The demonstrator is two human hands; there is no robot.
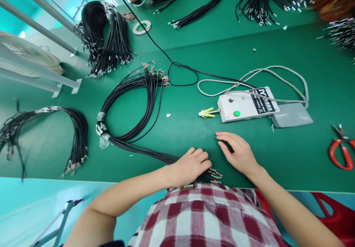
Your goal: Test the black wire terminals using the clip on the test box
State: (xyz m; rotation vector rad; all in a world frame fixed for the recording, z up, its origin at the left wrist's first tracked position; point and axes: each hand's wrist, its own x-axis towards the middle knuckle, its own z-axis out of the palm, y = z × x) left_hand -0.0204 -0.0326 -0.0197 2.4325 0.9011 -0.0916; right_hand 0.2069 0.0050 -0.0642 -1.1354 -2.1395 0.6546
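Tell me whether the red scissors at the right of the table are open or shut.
Open. The red scissors lie flat on the green table with their two handle loops spread apart; the blades are too small to judge.

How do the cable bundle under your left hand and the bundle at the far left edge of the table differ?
The bundle under the left hand runs in a big open loop across the mat, while the far-left bundle forms a lower arch. The looped one is pinned by that hand near its stripped ends; the far-left one lies untouched. The right hand rests open on the mat. Both are black multi-wire bundles.
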